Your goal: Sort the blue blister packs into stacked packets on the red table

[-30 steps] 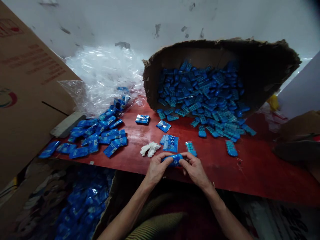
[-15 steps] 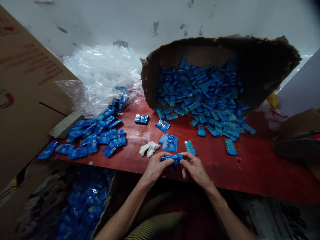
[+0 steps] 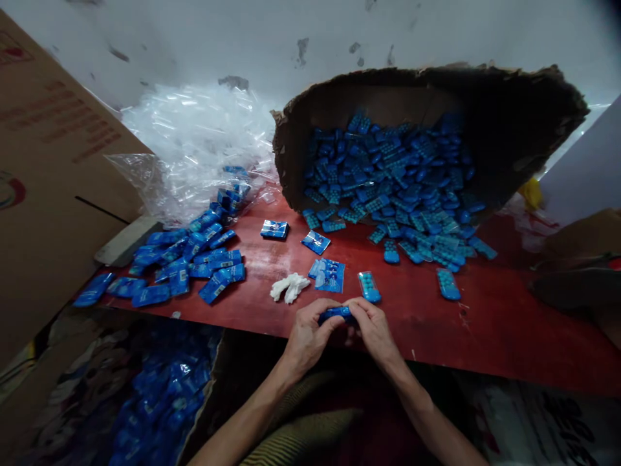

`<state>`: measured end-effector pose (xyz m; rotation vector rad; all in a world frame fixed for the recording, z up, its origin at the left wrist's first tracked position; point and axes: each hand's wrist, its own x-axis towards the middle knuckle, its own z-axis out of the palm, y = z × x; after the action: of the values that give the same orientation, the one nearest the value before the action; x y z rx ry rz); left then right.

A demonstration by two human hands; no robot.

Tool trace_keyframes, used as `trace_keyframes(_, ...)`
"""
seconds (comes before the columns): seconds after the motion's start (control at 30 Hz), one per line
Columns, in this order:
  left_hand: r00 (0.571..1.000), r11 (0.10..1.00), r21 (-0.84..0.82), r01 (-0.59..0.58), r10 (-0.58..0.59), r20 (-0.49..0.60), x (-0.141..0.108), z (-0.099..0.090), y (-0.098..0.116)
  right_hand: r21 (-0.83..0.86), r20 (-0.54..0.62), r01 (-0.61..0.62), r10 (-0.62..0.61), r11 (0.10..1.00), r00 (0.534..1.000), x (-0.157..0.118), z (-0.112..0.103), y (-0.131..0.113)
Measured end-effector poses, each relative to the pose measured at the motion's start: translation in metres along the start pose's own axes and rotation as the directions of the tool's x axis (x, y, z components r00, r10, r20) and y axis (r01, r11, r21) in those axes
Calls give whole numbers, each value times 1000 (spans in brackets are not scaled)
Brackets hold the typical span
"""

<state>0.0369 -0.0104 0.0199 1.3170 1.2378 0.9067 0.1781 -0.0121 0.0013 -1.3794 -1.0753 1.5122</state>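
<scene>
Both my hands meet at the red table's front edge, around one small blue packet (image 3: 336, 313). My left hand (image 3: 310, 329) grips its left end, thumb in front. The fingers of my right hand (image 3: 372, 325) are closed on its right end and cover part of it. Just beyond them lie a printed blue sheet (image 3: 330, 276) and a clear pack with turquoise pieces (image 3: 369, 287). A crumpled white item (image 3: 290, 287) is to the left of the sheet. Farther back are a folded blue card (image 3: 315, 242) and a small blue stack (image 3: 274, 229).
A torn cardboard box (image 3: 291, 162) on its side spills blue packs (image 3: 388, 175) onto the table (image 3: 495, 323). At the left are wrapped blue packets (image 3: 179, 259), clear plastic sleeves (image 3: 204, 129) and a large carton (image 3: 58, 162). More blue packets (image 3: 165, 388) fill a container below.
My fingers have closed further over the blue packet, so less of it shows. My right hand has shifted slightly left, closer to my left hand.
</scene>
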Motion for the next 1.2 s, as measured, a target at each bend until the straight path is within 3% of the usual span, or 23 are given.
trace_keyframes(0.13, 997, 993, -100, 62, -66, -33, 1, -2, -5, 107, 32, -6, 3, 994, 999, 0, 1, 3)
trace_keyframes(0.27, 997, 983, -164, 80, -78, 20, 4, -11, -4, 212, 117, -9, -16, 977, 993, -1, -2, 1)
trace_keyframes(0.5, 989, 955, -268, 126, -99, 112, -1, -18, -1, 246, 188, -45, -2, 968, 982, -1, -7, 3)
trace_keyframes(0.6, 988, 947, -291, 139, -114, 102, -2, -18, 0, 273, 200, -70, 15, 959, 980, -3, -7, 2)
trace_keyframes(0.83, 977, 966, -147, 212, -207, 47, -1, -14, -9, 230, 176, -81, 40, 970, 984, -4, -1, -2)
trace_keyframes(1.03, 970, 935, -261, 239, -218, 107, -1, -15, -13, 221, 161, -85, 50, 972, 986, -7, -1, -6)
trace_keyframes(1.2, 963, 904, -335, 265, -232, 137, -3, -17, -8, 231, 217, -84, 32, 969, 976, -10, -5, -11)
